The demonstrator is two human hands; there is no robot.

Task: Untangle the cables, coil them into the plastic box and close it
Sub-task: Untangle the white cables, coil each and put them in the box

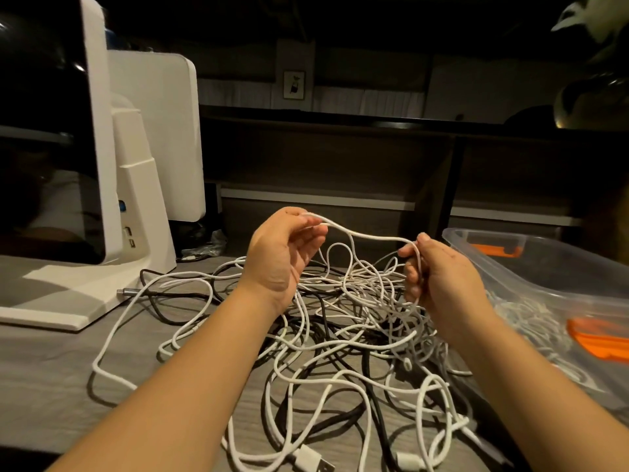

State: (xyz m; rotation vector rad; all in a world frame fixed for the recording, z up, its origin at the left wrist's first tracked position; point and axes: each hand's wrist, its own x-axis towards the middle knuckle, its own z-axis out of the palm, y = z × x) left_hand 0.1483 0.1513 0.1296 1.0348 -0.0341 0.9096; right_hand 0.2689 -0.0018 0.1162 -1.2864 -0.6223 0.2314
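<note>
Hands, left hand (286,247) and right hand (439,277), pinch one thin white cable (367,236) above the tangled pile (340,335); clear plastic box (531,267) at three o'clock open, barely filled.

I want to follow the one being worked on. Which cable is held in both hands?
The white cable stretched between left hand and right hand; the others lie on the table.

Dim home office or study, white monitor (61,137) on the grey counter (51,362), dark shelving (340,158) behind, small framed picture (294,84) far back
</note>
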